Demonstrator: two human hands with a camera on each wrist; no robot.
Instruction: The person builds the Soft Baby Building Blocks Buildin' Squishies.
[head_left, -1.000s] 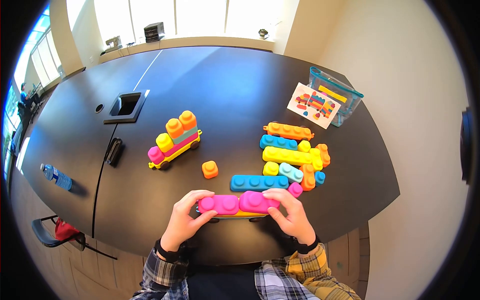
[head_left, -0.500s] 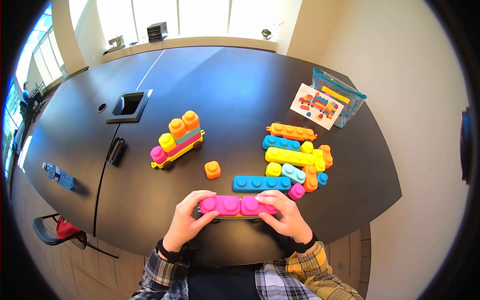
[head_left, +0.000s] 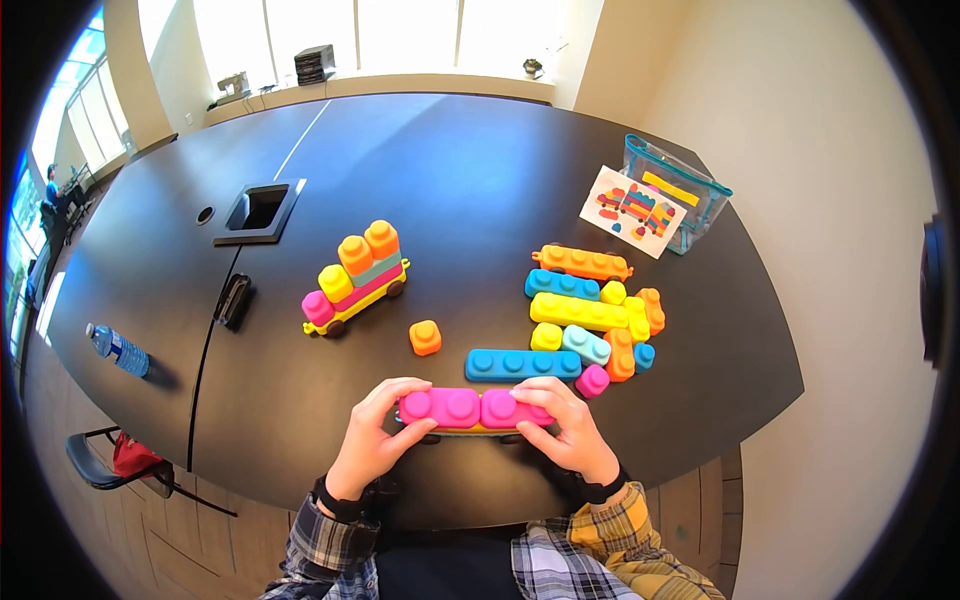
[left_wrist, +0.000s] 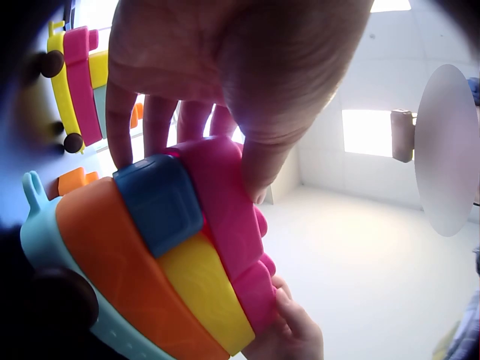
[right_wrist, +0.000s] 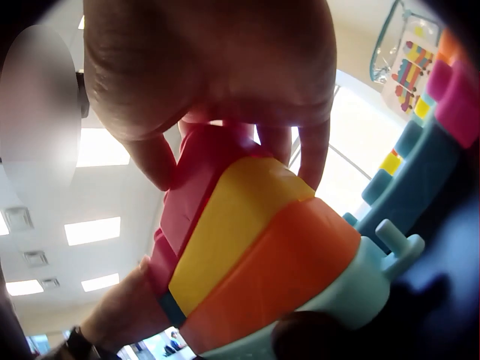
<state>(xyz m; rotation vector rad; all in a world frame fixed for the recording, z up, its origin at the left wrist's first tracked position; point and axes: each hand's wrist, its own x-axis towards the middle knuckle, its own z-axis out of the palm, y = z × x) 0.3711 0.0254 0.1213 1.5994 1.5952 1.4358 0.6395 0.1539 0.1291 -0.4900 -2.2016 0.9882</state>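
Observation:
In front of me stands a stacked toy train car with two pink two-stud blocks end to end on top. My left hand (head_left: 372, 445) grips the left pink block (head_left: 440, 408) between thumb and fingers. Thumb and fingers of my right hand (head_left: 578, 440) pinch the right pink block (head_left: 494, 410). Seen from the left wrist, a dark blue block (left_wrist: 161, 202) and a yellow block (left_wrist: 206, 289) lie beneath the pink ones. Under those come a long orange block (left_wrist: 124, 259) and a light blue wheeled base (left_wrist: 45, 234). Most of the base is hidden in the head view.
Beyond my left hand are a loose orange block (head_left: 425, 338) and another built car (head_left: 360, 292). A long blue block (head_left: 522, 366), a pink block (head_left: 592, 381) and several others lie ahead of my right hand. A picture card (head_left: 633, 212) leans by a clear bag (head_left: 705, 215).
The right pink block was tilted and higher a second ago; now it lies level, in line with the left one. My right fingers have shifted left along its top. Both hands keep their hold.

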